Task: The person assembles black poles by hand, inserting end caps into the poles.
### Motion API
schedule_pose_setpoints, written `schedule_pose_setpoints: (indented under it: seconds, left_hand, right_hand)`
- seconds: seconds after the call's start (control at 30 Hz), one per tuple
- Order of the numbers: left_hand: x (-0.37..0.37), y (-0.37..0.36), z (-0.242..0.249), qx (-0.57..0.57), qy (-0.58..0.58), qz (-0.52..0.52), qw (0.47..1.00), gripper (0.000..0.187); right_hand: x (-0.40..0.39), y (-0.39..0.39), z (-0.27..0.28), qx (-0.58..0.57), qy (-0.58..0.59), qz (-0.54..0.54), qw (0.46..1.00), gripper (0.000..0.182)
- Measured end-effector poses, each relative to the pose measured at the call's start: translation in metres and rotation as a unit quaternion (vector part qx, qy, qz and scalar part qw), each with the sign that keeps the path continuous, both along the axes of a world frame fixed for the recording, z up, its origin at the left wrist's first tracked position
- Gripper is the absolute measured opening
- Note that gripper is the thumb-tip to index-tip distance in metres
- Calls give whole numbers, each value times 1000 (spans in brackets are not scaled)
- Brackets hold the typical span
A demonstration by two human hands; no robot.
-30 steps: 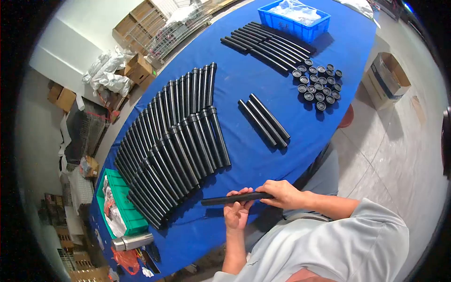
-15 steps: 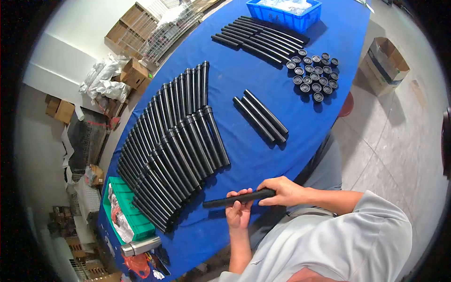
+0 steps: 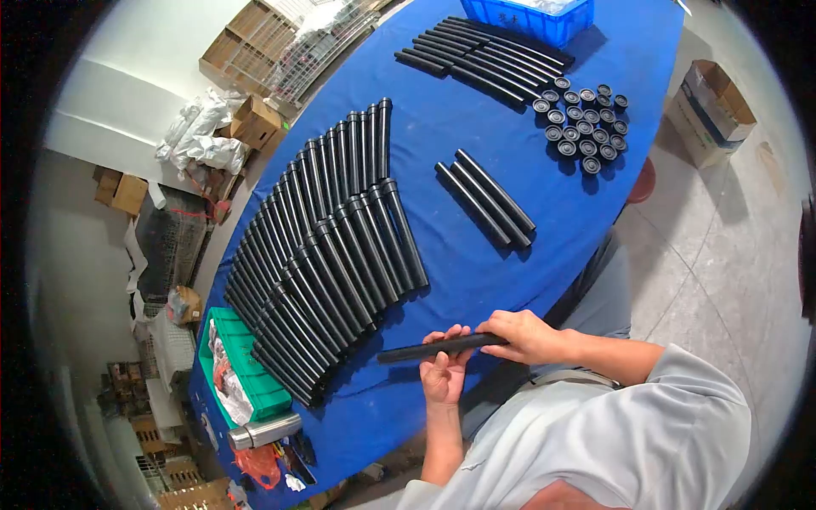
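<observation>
Item one, black tube [image 3: 404, 353]: I see it held across both hands over the near edge of the blue-covered counter [image 3: 565, 263]. Left hand [image 3: 444, 381]: gripping the tube around its middle, fingers on the far side, thumb on the near side. Right hand [image 3: 529, 337]: gripping the tube's right end, which it hides from me. The left end juts free past the left hand.

Surroundings: beyond the left end I list capped tubes [image 3: 347, 270], laid side by side in overlapping rows, near the held piece but apart from it. Three loose tubes [image 3: 490, 204] lie beyond the hands; farther off, a batch of tubes [image 3: 497, 81], round end caps [image 3: 587, 147] clustered just beside it, and a blue bin [image 3: 531, 24]. At the left end of the counter: green bin [image 3: 270, 399], silver cylinder [image 3: 266, 431], red bag [image 3: 257, 466].

Condition of item one: straight, slender, matte black, tilted slightly across my view, its visible left end without a collar. Any marking is too small to tell.
</observation>
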State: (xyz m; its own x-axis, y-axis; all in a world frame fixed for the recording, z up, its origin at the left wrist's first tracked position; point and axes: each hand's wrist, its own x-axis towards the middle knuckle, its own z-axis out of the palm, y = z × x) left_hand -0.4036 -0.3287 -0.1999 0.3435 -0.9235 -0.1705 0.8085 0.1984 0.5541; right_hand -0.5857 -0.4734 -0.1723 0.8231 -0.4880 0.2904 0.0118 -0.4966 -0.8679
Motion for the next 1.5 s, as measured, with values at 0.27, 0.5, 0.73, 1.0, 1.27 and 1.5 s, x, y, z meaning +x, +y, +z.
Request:
schedule_pose_setpoints:
  seconds: [0.27, 0.5, 0.73, 1.0, 1.27, 1.5]
  left_hand:
    - [7, 5, -16, -13, 11, -20, 1000, 32]
    - [6, 5, -12, -16, 3, -26, 1000, 34]
    - [10, 7, -19, -40, 15, -20, 999, 34]
    - [8, 6, -14, -13, 18, -6, 1000, 31]
    - [7, 4, -15, -25, 1, -3, 1000, 30]
    - [8, 3, -12, -27, 2, -11, 1000, 31]
  right_hand:
    - [-3, -6, 23, 240, 150, 57, 957, 37]
    - [-7, -4, 23, 172, 89, 46, 980, 34]
    - [-5, -5, 32, 228, 141, 48, 962, 39]
    - [-9, 3, 5, 16, 19, -5, 1000, 38]
    - [-10, 3, -3, -16, 10, -2, 1000, 41]
    - [-6, 4, -1, 12, 21, -4, 1000, 35]
